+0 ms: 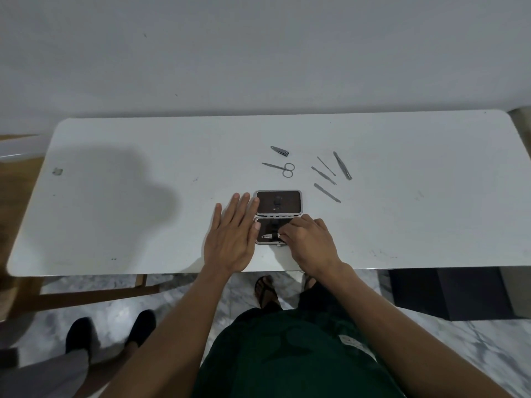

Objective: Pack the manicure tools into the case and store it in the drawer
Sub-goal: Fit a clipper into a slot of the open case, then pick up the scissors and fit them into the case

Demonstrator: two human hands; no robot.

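Case (278,217) lies open near the front edge of the tabletop (143,211), both dark halves facing up. From the head view I see my left hand (231,234) spread flat, fingers apart, pressed beside the case's left side to steady it. My right hand (309,239) has its fingers pinched together on a small clipper (270,236) in the near half, seating it under the strap. Farther back lie another clipper (279,151), scissors (280,168), tweezers (342,165) and three thin picks (326,175), well apart from the case. I judge the step needs a level slide under the strap, the case held firm.
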